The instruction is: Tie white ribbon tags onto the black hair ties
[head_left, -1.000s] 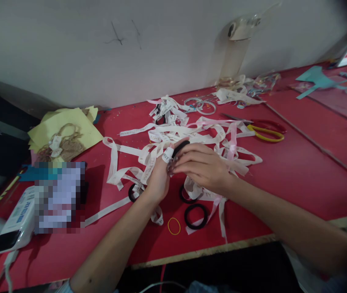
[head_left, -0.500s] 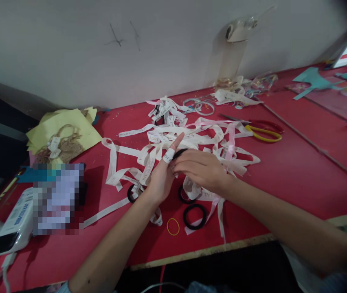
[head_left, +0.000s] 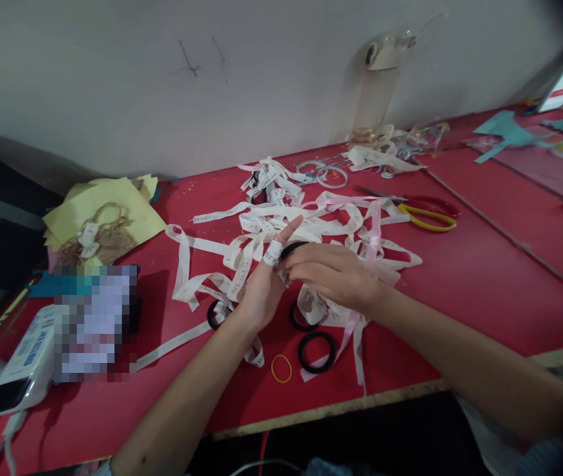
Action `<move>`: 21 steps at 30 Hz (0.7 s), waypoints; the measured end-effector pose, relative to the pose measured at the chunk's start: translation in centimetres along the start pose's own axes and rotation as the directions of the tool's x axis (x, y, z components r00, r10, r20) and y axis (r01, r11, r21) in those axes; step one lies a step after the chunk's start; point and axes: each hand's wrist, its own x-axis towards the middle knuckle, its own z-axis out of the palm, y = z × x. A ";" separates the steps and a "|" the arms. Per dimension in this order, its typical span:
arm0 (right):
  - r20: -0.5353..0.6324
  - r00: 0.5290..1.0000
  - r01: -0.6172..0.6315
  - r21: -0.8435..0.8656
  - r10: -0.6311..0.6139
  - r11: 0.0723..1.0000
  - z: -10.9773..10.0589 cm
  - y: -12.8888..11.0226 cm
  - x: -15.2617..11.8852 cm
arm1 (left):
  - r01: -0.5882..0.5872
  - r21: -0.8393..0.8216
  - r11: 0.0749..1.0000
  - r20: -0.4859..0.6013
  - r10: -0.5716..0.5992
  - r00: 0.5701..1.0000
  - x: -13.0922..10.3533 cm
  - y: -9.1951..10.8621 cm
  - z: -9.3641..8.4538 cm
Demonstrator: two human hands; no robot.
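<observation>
My left hand [head_left: 264, 294] is closed around a black hair tie [head_left: 293, 247], its thumb pointing up and away. A printed white ribbon [head_left: 272, 253] wraps round that thumb. Against the left hand, the bent fingers of my right hand [head_left: 336, 274] pinch at the tie and ribbon; the fingertips are partly hidden. Beneath both hands lies a tangle of white ribbons [head_left: 242, 261] with lettering, and a pink ribbon [head_left: 375, 228] among them. Nearer me are a loose black hair tie [head_left: 301, 352] and a yellow rubber band [head_left: 272, 367].
Scissors [head_left: 430, 227] with red and yellow handles lie right of the ribbons. Yellow paper sheets [head_left: 143, 218] with twine are at left, near a white device [head_left: 28, 357] with a cable. A clear bottle [head_left: 378, 92] stands by the wall; the red table's edge [head_left: 331, 410] is close to me.
My right hand has shifted very slightly against the left, its fingers still pinching by the black hair tie. The left thumb leans a little further right. The table things look unmoved.
</observation>
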 end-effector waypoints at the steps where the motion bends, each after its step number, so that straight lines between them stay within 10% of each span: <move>1: -0.020 1.000 0.022 -0.001 -0.022 1.000 0.0 0.1 0.1 | 0.010 0.003 1.000 -0.008 -0.010 1.000 0.0 0.0 0.0; 10: -0.144 0.971 -0.184 0.061 0.191 0.981 1.0 0.7 -0.3 | 0.006 0.130 0.992 -0.069 0.003 0.998 0.2 -0.6 -0.3; 21: -0.066 0.987 -0.148 0.018 0.149 0.989 0.7 0.3 -0.4 | 0.019 0.135 0.991 -0.016 -0.017 1.000 0.0 -0.3 -0.1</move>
